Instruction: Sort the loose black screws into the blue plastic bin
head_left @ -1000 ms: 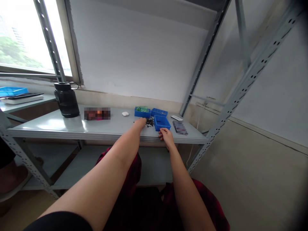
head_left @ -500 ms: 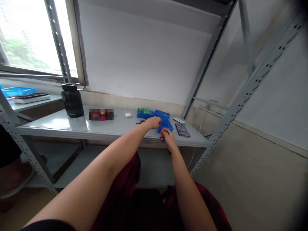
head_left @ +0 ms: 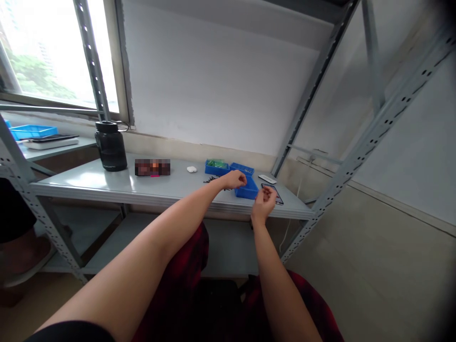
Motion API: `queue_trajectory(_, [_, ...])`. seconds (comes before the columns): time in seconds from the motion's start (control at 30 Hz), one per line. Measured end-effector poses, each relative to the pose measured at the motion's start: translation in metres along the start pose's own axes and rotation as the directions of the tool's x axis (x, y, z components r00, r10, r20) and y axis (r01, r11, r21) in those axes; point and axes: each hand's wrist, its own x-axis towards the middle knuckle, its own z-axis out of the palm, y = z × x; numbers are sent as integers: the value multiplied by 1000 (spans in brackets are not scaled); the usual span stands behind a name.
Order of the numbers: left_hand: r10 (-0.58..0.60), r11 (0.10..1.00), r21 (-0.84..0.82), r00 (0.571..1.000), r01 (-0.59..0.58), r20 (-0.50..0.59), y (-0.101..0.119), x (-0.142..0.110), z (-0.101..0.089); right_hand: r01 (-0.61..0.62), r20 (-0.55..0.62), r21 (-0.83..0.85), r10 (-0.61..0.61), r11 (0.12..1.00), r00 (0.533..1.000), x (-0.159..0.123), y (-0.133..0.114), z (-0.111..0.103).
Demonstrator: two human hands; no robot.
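Over the left side of a blue plastic tray (head_left: 246, 193), my left hand (head_left: 235, 179) has its fingers drawn together in a pinch. Anything between those fingertips is too small to make out. To the right of the tray, my right hand (head_left: 263, 202) is raised with its fingers curled in, partly covering a phone (head_left: 279, 196) that lies on the shelf. What it holds, if anything, cannot be seen. Small dark pieces (head_left: 211, 179) lie loose on the shelf left of my left hand, and some of them are hidden by my wrist.
Behind stand a blue bin with a green bag (head_left: 217, 164) and another blue bin (head_left: 242, 167) holding small bits. A white case (head_left: 191, 169), a black bottle (head_left: 111, 147) and a white mouse-like object (head_left: 267, 179) rest on the grey shelf (head_left: 160, 187). Metal uprights flank it.
My right hand has moved right from the tray's front edge to in front of the phone, turning upward. My left hand stays over the tray, and the whole view has shifted slightly.
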Motion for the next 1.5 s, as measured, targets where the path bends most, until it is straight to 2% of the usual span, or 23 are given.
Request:
queue_trajectory(0.07, [0, 991, -134, 1000, -2, -9, 3, -1, -1, -88, 72, -14, 89, 996, 993, 3, 3, 2])
queue_trajectory(0.13, [-32, 966, -256, 999, 30, -6, 6, -3, -2, -216, 154, -6, 215, 976, 965, 6, 5, 4])
queue_trajectory(0.27, [-77, 889, -444, 993, 108, 88, 12, -9, -7, -464, 354, 12, 431, 886, 830, 7, 2, 6])
queue_trajectory(0.33, [-74, 842, -522, 988, 133, 133, 14, -11, -9, -535, 442, 40, 465, 844, 767, 6, -3, 8])
queue_trajectory(0.4, [-71, 799, -583, 987, 144, 146, 15, -12, -10, -566, 493, 73, 464, 821, 736, 4, -8, 9])
queue_trajectory(0.6, [-51, 698, -690, 975, 190, 217, 14, -10, -8, -601, 536, 163, 441, 782, 720, 3, -19, 10])
queue_trajectory(0.73, [-55, 663, -716, 969, 216, 241, 16, -11, -9, -613, 547, 201, 431, 764, 718, 4, -23, 8])
queue_trajectory(0.87, [-60, 658, -706, 953, 261, 296, 14, -12, -12, -594, 538, 182, 427, 783, 727, 6, -24, 7])
queue_trajectory(1.1, [-69, 674, -652, 908, 347, 413, -3, -17, -20, -555, 508, 153, 417, 817, 754, 6, -21, 7])
queue_trajectory(1.23, [-54, 679, -633, 885, 372, 462, -11, -19, -24, -526, 548, 110, 390, 844, 740, 4, -19, 7])
queue_trajectory(1.37, [-47, 635, -683, 901, 360, 432, -16, -21, -25, -536, 577, 101, 390, 838, 718, 3, -18, 7])
queue_trajectory(1.43, [-12, 619, -707, 904, 343, 427, -15, -21, -25, -534, 592, 100, 381, 839, 710, 2, -19, 7])
queue_trajectory(1.5, [37, 621, -707, 889, 338, 457, -14, -22, -25, -529, 594, 107, 372, 842, 713, 2, -21, 7])
